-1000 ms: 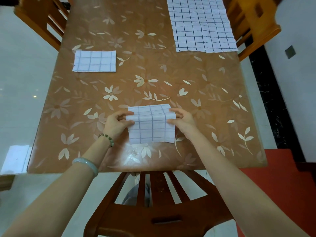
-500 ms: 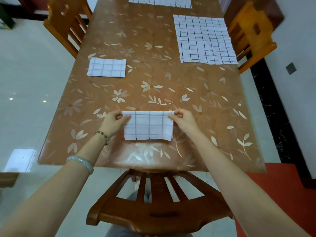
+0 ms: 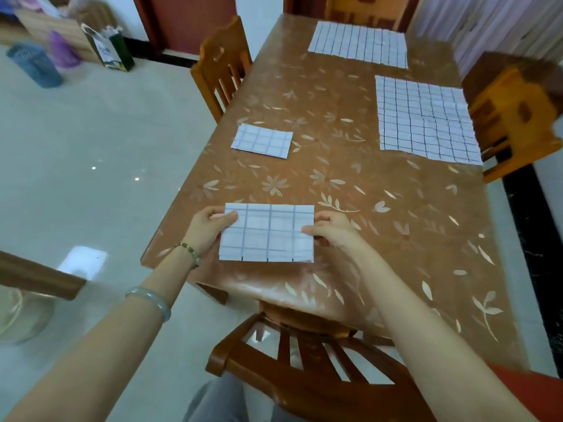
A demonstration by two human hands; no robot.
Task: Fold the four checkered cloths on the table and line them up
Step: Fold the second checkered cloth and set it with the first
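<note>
Cloth (image 3: 268, 233) (folded), left hand (image 3: 207, 228), right hand (image 3: 330, 231) pinching

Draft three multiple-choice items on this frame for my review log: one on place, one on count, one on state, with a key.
1. Where does the far folded cloth lie? A) by the table's left edge B) on a chair C) on the floor
2. How many cloths lie spread unfolded? A) one B) two C) four
3. What holds the near cloth? A) one hand alone B) nothing C) both hands
Key: 1 A, it lies flat beside the left edge. 2 B, one unfolded cloth on the right, another at the far end. 3 C, the left hand and right hand pinch its two sides.
</note>
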